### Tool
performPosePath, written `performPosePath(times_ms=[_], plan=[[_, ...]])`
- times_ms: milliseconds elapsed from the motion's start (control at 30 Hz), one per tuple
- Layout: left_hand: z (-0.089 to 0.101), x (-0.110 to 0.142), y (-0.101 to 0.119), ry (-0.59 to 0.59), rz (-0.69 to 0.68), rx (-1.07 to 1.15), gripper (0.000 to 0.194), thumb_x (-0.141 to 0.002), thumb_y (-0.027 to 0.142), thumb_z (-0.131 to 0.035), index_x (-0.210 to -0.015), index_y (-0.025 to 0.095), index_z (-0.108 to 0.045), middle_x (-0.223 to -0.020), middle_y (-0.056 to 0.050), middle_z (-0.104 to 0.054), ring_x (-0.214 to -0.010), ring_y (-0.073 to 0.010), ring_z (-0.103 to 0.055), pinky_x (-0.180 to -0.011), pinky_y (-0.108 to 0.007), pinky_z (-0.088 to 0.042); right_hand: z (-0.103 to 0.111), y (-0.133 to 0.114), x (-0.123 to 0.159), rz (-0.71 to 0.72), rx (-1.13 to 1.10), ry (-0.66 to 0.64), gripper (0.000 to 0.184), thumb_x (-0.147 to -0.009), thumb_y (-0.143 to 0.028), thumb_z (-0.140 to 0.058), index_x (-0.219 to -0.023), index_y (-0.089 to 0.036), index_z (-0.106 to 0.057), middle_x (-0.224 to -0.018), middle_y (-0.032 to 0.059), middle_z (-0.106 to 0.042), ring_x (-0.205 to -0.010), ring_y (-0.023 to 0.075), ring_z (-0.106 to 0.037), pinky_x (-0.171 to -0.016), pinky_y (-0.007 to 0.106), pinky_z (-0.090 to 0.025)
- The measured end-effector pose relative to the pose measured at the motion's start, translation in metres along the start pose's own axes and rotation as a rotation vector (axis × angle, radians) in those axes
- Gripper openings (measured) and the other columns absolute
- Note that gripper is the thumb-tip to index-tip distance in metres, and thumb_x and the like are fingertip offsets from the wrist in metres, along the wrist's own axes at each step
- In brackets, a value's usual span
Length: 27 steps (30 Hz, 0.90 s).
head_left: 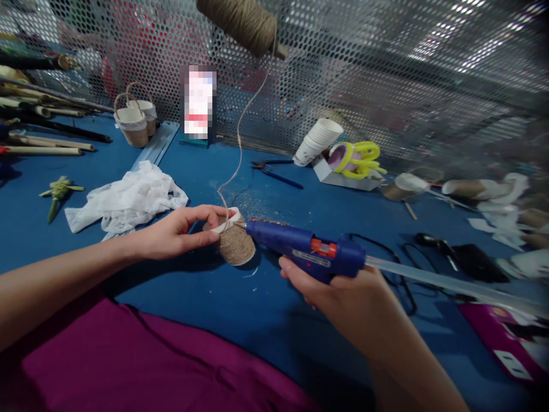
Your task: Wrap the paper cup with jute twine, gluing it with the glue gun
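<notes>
A paper cup (237,245) wrapped in brown twine lies tilted on its side, with a white band left bare at its rim. My left hand (189,229) is closed on that rim, thumb and fingers pinching it. In my right hand (330,292) is a blue hot glue gun (300,243), its nozzle at the cup's edge where twine meets white. A long clear glue stick (437,280) sticks out of the gun's back. From the cup, a loose strand of twine (240,143) runs up to a hanging twine spool (244,26).
White lace (132,197) lies heaped at left, near a small green woven figure (60,191). Behind stand finished twine baskets (135,126) and a phone (198,106). Pliers (278,173), stacked paper cups (317,140) and a white box (347,177) sit farther back. A black cord (398,274) crosses the right side.
</notes>
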State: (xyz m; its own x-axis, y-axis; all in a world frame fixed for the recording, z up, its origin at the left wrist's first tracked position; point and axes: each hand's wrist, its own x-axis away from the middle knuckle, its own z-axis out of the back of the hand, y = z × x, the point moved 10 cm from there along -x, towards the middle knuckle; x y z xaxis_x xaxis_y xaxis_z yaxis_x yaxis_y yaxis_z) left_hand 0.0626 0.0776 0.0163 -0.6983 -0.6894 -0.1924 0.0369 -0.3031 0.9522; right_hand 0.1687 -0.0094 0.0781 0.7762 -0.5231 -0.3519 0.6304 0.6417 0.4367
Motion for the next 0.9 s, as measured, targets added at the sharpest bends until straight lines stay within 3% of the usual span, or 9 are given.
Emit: performPosePath(times_ms=[233,433,733,833,900], plan=[[-0.0001,0.0,0.0011,0.001,-0.005,-0.017,0.011,-0.087,0.022,-0.05,-0.078,0.017,-0.048,-0.132,-0.013,-0.05,-0.128,-0.023,-0.04,-0.106,-0.04,-0.032,-0.0027,0.0053,-0.0014,-0.035,0.108,-0.025,0.04,-0.072,0.001,-0.041,-0.075,-0.021,-0.073,-0.042,0.0017,-0.059,-0.034,0.0129,-0.05,-0.038,0.024,-0.034],[0.0001,-0.0007,0.001,0.002,0.011,-0.012,0.013,-0.086,0.024,-0.05,-0.076,0.017,-0.047,-0.131,-0.011,-0.051,-0.129,-0.0232,-0.04,-0.106,-0.039,-0.031,0.0001,0.0009,-0.0014,-0.017,0.005,-0.008,0.044,-0.071,0.004,-0.036,-0.076,-0.019,-0.073,-0.047,0.0009,-0.062,-0.035,0.011,-0.05,-0.039,0.022,-0.033],[0.0001,-0.0004,0.0001,0.008,0.023,-0.009,0.012,-0.086,0.024,-0.051,-0.076,0.017,-0.047,-0.132,-0.012,-0.051,-0.128,-0.0226,-0.04,-0.106,-0.039,-0.031,0.003,0.0031,-0.0022,-0.035,0.081,0.009,0.045,-0.073,0.004,-0.036,-0.076,-0.021,-0.073,-0.044,0.001,-0.06,-0.035,0.0133,-0.05,-0.038,0.025,-0.034],[-0.0001,-0.0002,0.0004,0.006,0.025,-0.007,0.012,-0.086,0.023,-0.05,-0.076,0.017,-0.047,-0.132,-0.012,-0.05,-0.128,-0.0225,-0.04,-0.106,-0.039,-0.031,0.004,-0.0014,-0.0004,-0.017,-0.013,0.019,0.046,-0.076,0.003,-0.034,-0.081,-0.022,-0.072,-0.049,-0.001,-0.063,-0.042,0.012,-0.055,-0.044,0.023,-0.038],[0.0003,-0.0002,0.0002,0.006,0.025,-0.011,0.012,-0.086,0.023,-0.051,-0.077,0.017,-0.048,-0.132,-0.012,-0.05,-0.129,-0.0226,-0.04,-0.106,-0.04,-0.031,-0.0035,0.0036,0.0029,-0.086,-0.113,-0.026,0.046,-0.077,0.002,-0.034,-0.086,-0.023,-0.071,-0.055,-0.0011,-0.066,-0.047,0.0119,-0.058,-0.047,0.022,-0.04]])
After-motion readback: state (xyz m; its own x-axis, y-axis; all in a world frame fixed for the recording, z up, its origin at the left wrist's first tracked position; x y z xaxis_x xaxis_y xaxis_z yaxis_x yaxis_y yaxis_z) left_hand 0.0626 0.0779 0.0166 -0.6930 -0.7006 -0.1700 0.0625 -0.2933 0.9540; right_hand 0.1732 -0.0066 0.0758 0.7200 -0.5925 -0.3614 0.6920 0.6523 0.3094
